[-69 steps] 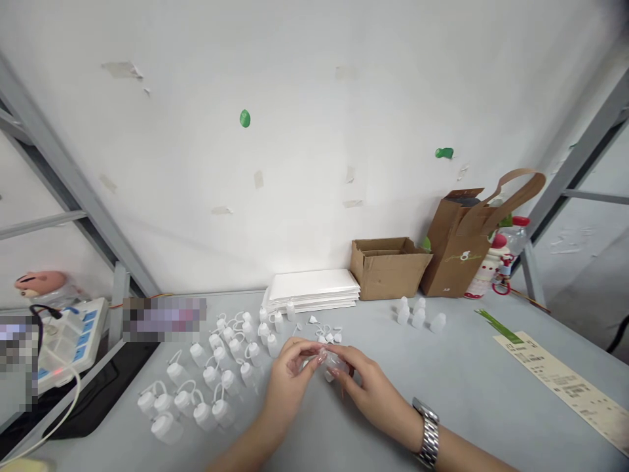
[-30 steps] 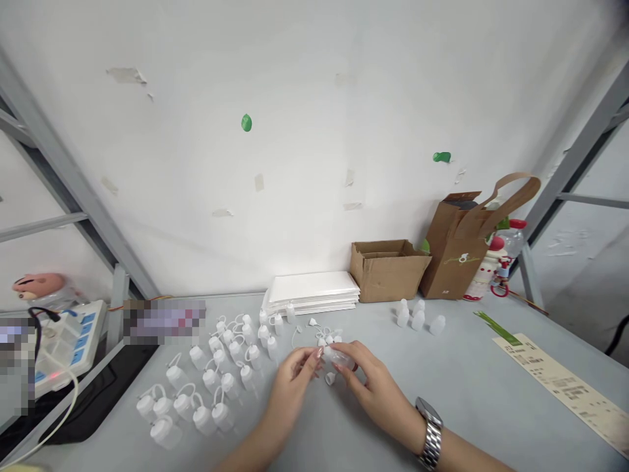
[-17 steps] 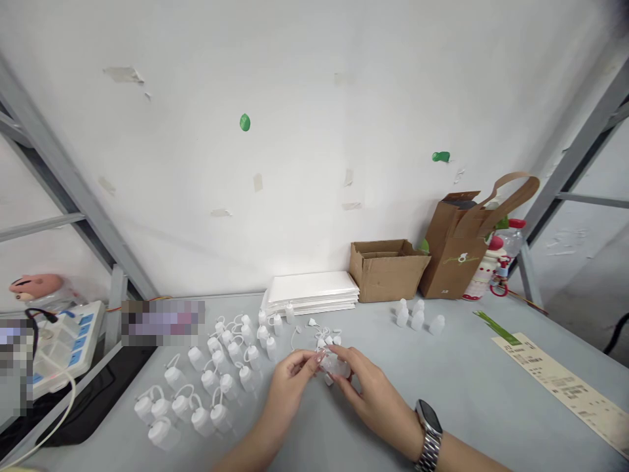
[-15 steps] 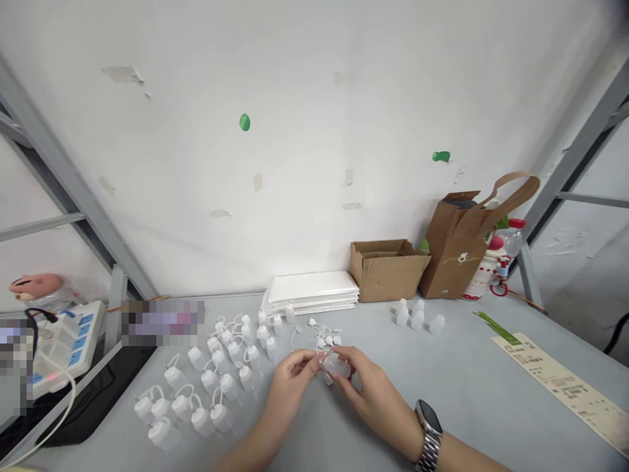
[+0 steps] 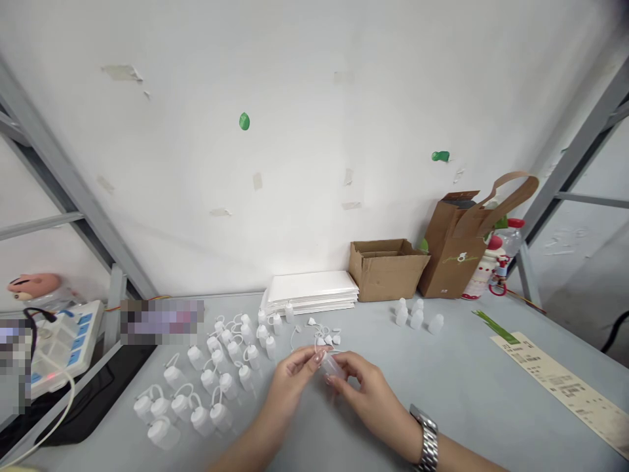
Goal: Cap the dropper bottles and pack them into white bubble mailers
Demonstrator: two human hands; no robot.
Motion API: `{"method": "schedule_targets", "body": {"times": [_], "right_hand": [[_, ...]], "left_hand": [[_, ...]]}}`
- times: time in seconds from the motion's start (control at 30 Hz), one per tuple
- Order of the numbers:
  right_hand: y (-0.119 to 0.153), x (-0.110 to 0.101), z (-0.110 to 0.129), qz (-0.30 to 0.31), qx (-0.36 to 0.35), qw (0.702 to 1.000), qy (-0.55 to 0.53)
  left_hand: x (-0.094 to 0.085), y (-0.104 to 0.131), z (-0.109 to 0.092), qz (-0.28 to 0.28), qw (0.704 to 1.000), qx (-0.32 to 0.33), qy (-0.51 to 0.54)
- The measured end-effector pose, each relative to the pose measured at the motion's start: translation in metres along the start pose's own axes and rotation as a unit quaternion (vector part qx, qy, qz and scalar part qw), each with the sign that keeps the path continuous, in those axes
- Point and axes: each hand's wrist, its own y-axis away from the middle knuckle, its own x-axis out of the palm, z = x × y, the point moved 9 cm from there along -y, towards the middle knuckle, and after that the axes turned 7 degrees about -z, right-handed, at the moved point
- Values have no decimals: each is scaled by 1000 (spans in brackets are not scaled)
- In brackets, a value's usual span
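A small translucent squeeze bottle (image 5: pixel 332 368) is held tilted between both hands near the middle of the table. My right hand (image 5: pixel 361 380) wraps its fingers round the body. At the top end, my left hand (image 5: pixel 299 368) pinches what looks like the bottle's white cap, mostly hidden by the fingertips. Just beyond the hands lie several loose white caps (image 5: pixel 336 339) with thin straps. Left of my left hand stand several capped bottles (image 5: pixel 219 414) with looped straps. Several bottles without strapped caps (image 5: pixel 417 318) stand farther off to the right.
White flat packets (image 5: pixel 312 286) are stacked against the wall, beside an open cardboard box (image 5: pixel 390 275) and a brown paper bag (image 5: pixel 452 255). A printed paper strip (image 5: pixel 560 387) lies at right. At left are a power strip (image 5: pixel 73 347) and a black mat (image 5: pixel 103 393).
The bottle has turned to a steeper tilt in the hands. My right wrist has rolled, and its fingers have shifted round the bottle. My left hand stays at the top end.
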Motion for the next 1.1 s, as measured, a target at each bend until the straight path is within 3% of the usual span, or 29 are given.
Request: {"method": "schedule_targets", "body": {"times": [0.1,0.17,0.23,0.37,0.5,0.63,0.73,0.87,1.0,1.1], "right_hand": [[-1,11,-10,52,87,989,-110],[0,14,-11,63,105,984,-130],[0,7,-9,32,77,993,-82],[6,-6,9,-43,-45,995,72],[14,-3,18,-52,-107,983,137],[16,-3,22,-60,-124,980,142],[13,-3,18,-55,-88,989,107],[6,-3,6,-40,13,999,-3],[3,15,-4,42,106,980,-164],[2,18,-6,51,114,974,-189]], "left_hand": [[5,3,1,17,1000,-16,9],[6,4,1,18,999,-27,19],[7,5,2,24,998,-31,40],[10,5,4,39,996,-33,72],[12,6,5,48,995,-26,80],[16,9,2,58,996,-11,72],[16,9,-1,63,997,4,54],[14,9,0,59,997,-3,47],[14,9,2,65,995,-30,62],[16,9,4,69,994,-41,72]]}}
